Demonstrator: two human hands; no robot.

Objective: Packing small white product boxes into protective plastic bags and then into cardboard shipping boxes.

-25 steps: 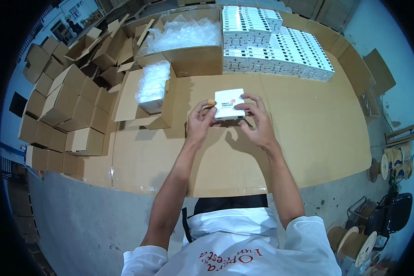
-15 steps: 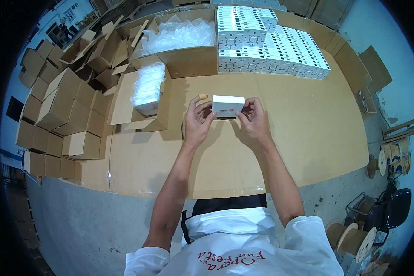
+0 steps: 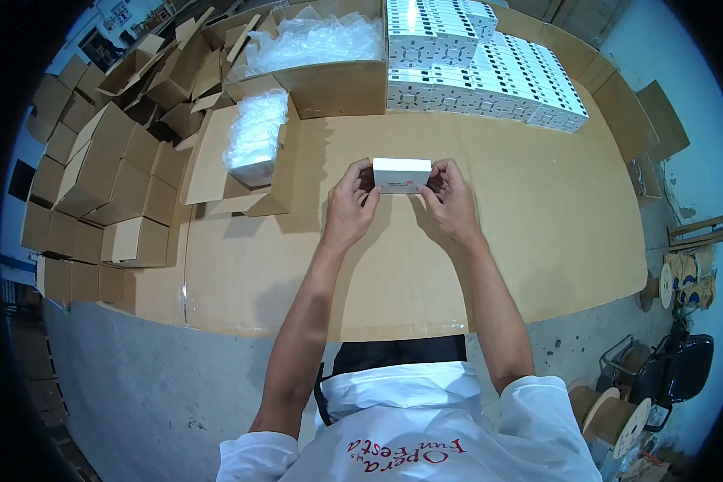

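Observation:
A small white box (image 3: 402,174) with a little red print is held up over the cardboard-covered table (image 3: 538,233). My left hand (image 3: 352,202) grips its left end, thumb at the near lower corner and fingers behind the side. At the right end, my right hand (image 3: 452,201) holds it the same way. To the left of my hands stands an open carton (image 3: 285,181) with several bubble-wrapped packets (image 3: 255,136) stacked inside it.
Rows of stacked white boxes (image 3: 490,88) stand at the back right. Beside them, a large carton (image 3: 337,90) holds clear bubble wrap (image 3: 317,44). Empty brown boxes (image 3: 108,177) are piled at the left. A black chair (image 3: 691,365) and cable spools (image 3: 618,422) are on the floor at right.
My left index finger, raised before with its tan fingertip cover showing, has come down behind the white box. The box looks slightly turned, and the whole view has shifted a little.

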